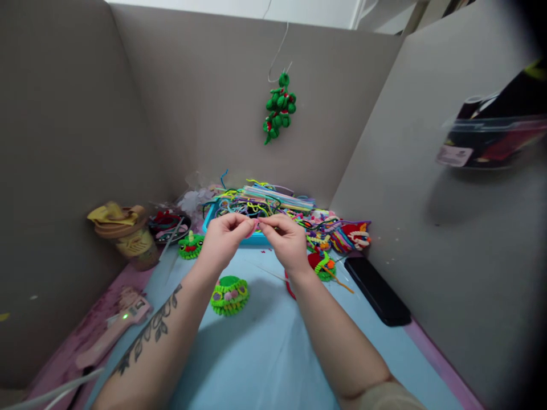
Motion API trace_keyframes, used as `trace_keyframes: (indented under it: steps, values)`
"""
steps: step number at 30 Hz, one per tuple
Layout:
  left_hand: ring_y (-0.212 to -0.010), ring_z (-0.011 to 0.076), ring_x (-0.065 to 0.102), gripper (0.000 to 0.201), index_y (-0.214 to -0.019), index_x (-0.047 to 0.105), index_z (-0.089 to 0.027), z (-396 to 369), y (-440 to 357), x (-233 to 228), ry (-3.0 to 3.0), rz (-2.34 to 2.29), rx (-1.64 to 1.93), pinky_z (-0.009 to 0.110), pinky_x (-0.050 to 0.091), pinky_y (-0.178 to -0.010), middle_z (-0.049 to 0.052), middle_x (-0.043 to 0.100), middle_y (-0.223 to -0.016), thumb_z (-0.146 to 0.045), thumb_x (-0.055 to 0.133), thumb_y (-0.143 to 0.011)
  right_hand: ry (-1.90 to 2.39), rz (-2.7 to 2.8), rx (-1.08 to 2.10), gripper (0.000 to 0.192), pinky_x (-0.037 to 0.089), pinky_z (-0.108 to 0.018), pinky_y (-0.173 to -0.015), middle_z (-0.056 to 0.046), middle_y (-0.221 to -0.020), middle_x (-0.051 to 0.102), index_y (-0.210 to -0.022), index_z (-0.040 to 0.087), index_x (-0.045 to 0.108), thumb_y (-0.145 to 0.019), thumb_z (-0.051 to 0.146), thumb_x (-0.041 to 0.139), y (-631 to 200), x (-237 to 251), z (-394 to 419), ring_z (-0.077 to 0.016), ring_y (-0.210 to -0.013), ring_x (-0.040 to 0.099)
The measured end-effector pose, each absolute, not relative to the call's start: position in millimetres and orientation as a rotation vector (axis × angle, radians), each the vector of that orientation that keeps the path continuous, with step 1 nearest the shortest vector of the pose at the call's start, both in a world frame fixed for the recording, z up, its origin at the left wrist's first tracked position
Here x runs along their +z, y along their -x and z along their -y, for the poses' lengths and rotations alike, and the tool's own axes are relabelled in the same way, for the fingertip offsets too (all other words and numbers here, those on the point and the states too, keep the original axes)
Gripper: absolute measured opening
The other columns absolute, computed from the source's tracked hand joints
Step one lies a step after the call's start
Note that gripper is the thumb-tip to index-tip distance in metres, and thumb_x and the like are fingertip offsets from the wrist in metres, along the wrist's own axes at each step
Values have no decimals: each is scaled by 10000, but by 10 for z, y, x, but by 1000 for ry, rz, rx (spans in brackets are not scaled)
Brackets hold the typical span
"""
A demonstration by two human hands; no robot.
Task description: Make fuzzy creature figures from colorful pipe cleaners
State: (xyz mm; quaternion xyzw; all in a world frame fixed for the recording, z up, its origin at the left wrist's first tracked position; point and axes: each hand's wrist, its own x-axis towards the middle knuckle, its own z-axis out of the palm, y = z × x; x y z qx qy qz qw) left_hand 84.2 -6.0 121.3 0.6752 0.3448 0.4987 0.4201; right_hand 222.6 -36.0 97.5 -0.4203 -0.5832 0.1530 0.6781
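My left hand (225,236) and my right hand (285,240) are raised in front of the blue tray, their fingertips almost meeting. Between them both pinch a small pink piece (255,223), mostly covered by the fingers; its kind cannot be made out. On the table below my hands sits a round green fuzzy figure (229,296) with pink and purple spots. Another green figure (191,246) with red eyes is left of my left wrist. Beside my right wrist lies a red and green fuzzy piece (323,266) with an orange strand.
A blue tray (209,218) heaped with colourful pipe cleaners (277,198) stands at the back. At left are a lidded cup (137,245) and a pink glue gun (115,333) with a lit green light. A black phone (376,291) lies right; green ornaments (280,108) hang behind.
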Motion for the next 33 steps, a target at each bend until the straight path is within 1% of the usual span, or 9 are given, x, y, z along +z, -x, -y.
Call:
trace_keyframes:
  steps: [5,14,20,26,33]
  values:
    - [-560,103,468,233,-620,617,-148,74,-825,1250,-1702,-888,1210,224,366,-529,-8,569,-582,-361,642,-710,964,1305,287,94,486,-294,-664,-36,-782,661,-791,237,722,-775,261,633,-2209,964,365,-160,-739,601]
    - [-546,98,442,213,-623,631,-143,121,-819,1300,-1741,-970,1265,222,335,-513,-10,558,-567,-330,620,-724,961,1336,240,103,493,-309,-705,-36,-811,672,-825,245,726,-786,248,630,-2177,941,371,-165,-763,612]
    - [-514,92,408,218,-632,646,-142,95,-787,1293,-1800,-981,1204,226,303,-486,-23,524,-537,-346,629,-708,974,1340,177,117,487,-314,-730,-37,-804,674,-832,248,730,-790,236,622,-2179,933,370,-167,-765,611]
    - [-542,100,429,218,-661,656,-133,85,-789,1277,-1797,-1008,1237,222,314,-498,-11,547,-564,-340,618,-719,958,1351,152,113,493,-298,-704,-32,-795,674,-827,233,727,-786,215,623,-2166,915,361,-156,-753,616]
    - [-548,100,450,203,-641,643,-140,108,-817,1269,-1783,-995,1294,218,337,-511,-11,566,-573,-321,611,-728,951,1359,152,115,500,-288,-688,-29,-791,674,-831,230,726,-789,204,621,-2160,918,358,-149,-742,619]
